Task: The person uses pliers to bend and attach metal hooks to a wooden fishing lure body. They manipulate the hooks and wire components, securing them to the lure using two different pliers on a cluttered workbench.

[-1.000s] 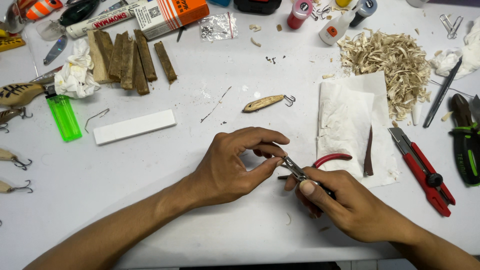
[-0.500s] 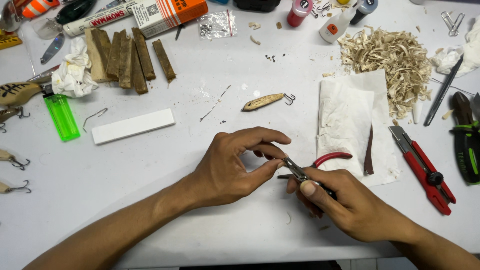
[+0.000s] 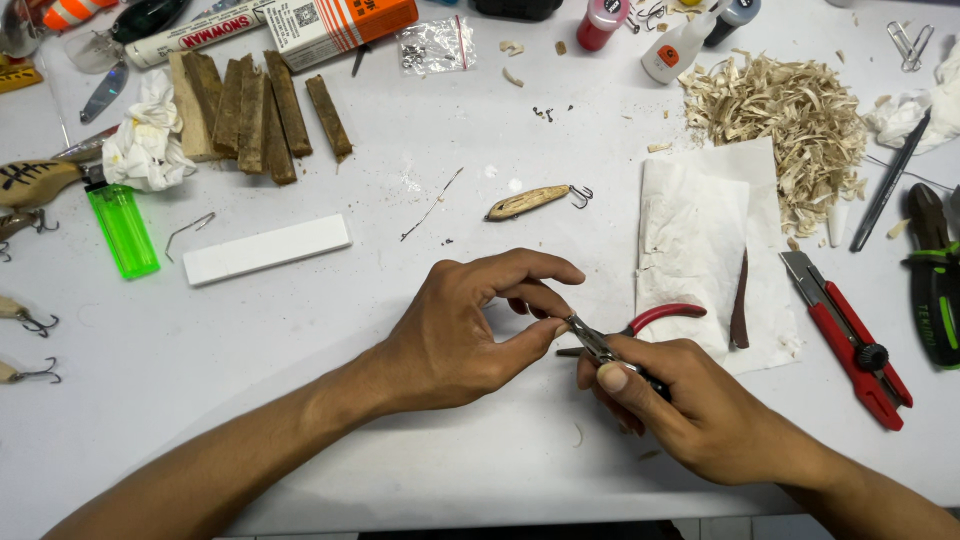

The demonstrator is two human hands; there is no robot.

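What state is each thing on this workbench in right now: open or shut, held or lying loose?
Left hand: fingertips pinched at the plier tips; what they pinch is too small to tell.
Right hand: wrapped around the plier handles.
Red-handled pliers: held, jaws near shut.
Small wooden fish lure with hook: lying loose.
Red utility knife: lying untouched.
Green lighter: lying flat.

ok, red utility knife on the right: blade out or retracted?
Out. The red utility knife lies on the table with its grey blade exposed at the upper-left end, beside the paper towel.
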